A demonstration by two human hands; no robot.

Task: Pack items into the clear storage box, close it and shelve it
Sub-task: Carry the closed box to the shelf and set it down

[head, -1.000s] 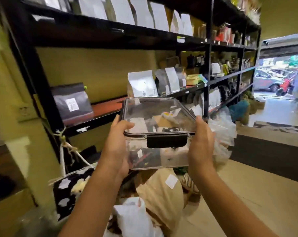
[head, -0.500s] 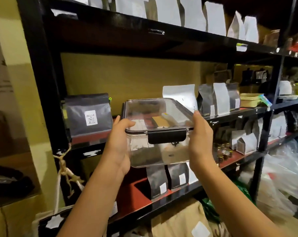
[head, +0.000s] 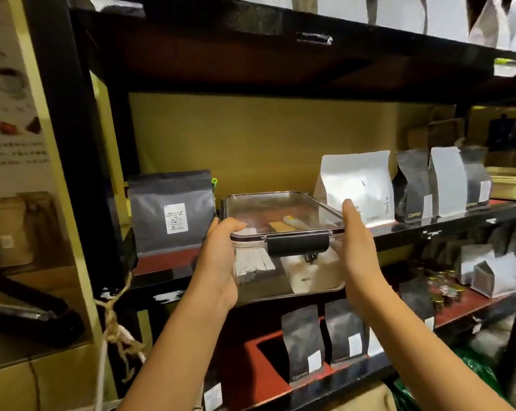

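Shop shelf (head: pixel 399 229) just beyond grips; left hand (head: pixel 221 256), right hand (head: pixel 359 247) clamped closed clear storage box (head: pixel 283 247) level, lined for gap between pouches.

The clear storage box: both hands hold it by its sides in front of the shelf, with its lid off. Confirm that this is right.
Not quite: the lid is on. The head view shows the clear storage box closed, its black latch down over the front rim. The rest stands: the left hand and the right hand hold it by its sides in front of the shelf.
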